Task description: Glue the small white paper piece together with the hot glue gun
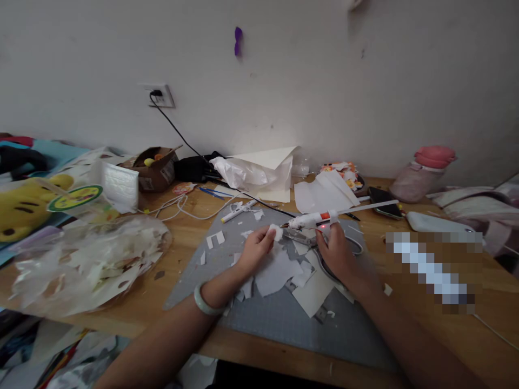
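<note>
My right hand (338, 254) grips a white hot glue gun (314, 220) with a red light lit on its body and a glue stick jutting out the back to the right. Its nozzle points left at a small white paper piece (277, 232), which my left hand (256, 247) pinches between its fingertips. Both hands hover over a grey cutting mat (279, 319) strewn with white paper scraps (279, 273). A pale green bangle (205, 302) circles my left wrist.
A clear plastic bag of paper waste (89, 262) lies at left on the wooden table (446, 335). A white craft knife (239, 211), cables, a cardboard box (156, 168), crumpled plastic, a phone (385, 210) and a pink-lidded jar (421, 174) line the back. A wall socket (161, 96) holds a black plug.
</note>
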`<state>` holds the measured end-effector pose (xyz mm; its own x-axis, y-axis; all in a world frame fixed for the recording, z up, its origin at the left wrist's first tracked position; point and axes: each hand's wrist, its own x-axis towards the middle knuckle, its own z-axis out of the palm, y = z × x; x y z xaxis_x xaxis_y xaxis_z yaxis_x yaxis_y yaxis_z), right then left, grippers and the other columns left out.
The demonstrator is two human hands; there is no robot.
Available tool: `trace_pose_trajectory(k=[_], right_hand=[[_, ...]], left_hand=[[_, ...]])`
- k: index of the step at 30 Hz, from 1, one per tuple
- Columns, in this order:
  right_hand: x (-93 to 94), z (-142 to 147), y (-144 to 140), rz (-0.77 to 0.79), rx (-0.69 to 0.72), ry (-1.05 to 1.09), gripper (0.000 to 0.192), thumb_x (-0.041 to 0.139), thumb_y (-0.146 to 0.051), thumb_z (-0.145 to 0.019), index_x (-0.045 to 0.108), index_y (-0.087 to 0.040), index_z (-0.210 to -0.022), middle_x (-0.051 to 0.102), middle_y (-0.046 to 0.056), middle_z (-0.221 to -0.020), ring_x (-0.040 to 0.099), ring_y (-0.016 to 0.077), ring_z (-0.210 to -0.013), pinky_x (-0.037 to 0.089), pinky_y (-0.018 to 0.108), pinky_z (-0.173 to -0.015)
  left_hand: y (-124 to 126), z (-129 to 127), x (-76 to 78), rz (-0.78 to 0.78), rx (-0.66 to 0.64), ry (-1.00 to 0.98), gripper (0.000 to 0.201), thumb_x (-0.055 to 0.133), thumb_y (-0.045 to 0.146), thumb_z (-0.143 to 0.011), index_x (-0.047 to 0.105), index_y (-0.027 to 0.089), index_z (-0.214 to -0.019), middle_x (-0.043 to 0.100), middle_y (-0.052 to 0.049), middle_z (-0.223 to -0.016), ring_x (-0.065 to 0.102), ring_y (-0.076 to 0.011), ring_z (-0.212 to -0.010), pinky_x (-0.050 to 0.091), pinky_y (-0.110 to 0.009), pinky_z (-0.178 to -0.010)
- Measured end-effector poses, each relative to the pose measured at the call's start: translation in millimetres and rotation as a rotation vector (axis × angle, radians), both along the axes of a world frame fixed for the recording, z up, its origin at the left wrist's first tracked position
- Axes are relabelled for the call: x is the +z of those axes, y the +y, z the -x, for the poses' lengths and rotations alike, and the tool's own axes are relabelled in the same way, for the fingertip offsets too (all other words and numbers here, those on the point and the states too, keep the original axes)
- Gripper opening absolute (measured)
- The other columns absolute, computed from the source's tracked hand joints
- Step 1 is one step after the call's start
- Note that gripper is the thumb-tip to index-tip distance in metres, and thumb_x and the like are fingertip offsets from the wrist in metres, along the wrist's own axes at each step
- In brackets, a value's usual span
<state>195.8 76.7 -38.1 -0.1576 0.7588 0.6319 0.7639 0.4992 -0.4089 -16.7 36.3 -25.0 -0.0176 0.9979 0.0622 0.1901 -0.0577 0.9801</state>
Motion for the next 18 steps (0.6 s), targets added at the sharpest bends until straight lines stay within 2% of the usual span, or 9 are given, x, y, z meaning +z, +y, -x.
trace_pose_trajectory(k=[18], right_hand=[[0.0,-0.3,0.3,0.003,0.003,-0.001,0.014,0.041,-0.032,-0.086,0.044,-0.020,-0.093,0.056,0.010,-0.085,0.058,0.0271,-0.085,0.048,0.041,-0.072]], left_hand=[[0.5,-0.7,0.7,0.009,-0.018,-0.037,0.049,0.043,0.066,-0.075,0.042,0.019,-0.059,0.034,0.006,-0.049,0.031,-0.0099,-0.048,0.023,-0.023,-0.047]])
